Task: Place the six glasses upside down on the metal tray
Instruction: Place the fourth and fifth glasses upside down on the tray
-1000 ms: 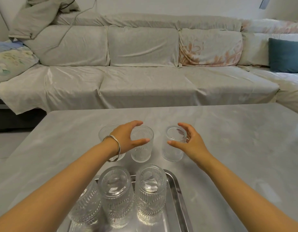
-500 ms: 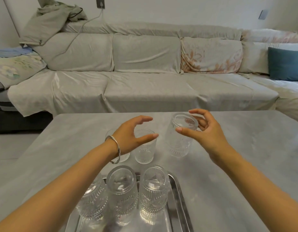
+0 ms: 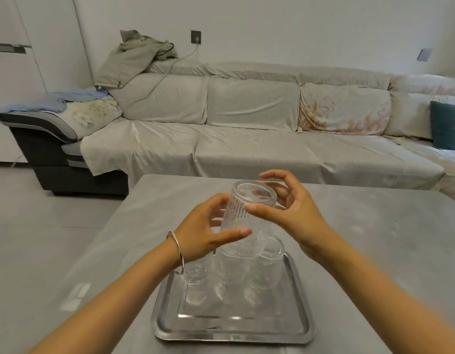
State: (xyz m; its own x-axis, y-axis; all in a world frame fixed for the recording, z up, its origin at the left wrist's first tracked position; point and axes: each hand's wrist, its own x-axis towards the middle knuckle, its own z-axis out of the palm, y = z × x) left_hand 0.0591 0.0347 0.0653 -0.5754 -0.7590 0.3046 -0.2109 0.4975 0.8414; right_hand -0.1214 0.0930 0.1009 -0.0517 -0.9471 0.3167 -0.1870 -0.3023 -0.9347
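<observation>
A ribbed clear glass [image 3: 243, 218] hangs tilted in the air above the far end of the metal tray [image 3: 231, 335]. My right hand [image 3: 295, 215] pinches its upper end with thumb and fingers. My left hand [image 3: 200, 236], wearing a silver bangle, wraps around its lower part, thumb in front. Three more ribbed glasses stand upside down in a row at the tray's far end: left [image 3: 195, 277], middle [image 3: 229, 269], right [image 3: 268, 267]. My hands and the lifted glass hide the table just beyond the tray.
The tray lies near the front of a grey table [image 3: 374, 251], with bare tray surface nearer me. A long covered sofa [image 3: 246, 149] runs behind the table. Grey floor [image 3: 42, 226] lies off the table's left edge.
My right hand lifted the glass off the table and brought it left, over the tray. My left hand left the other glasses and took hold of it. The view tilted upward.
</observation>
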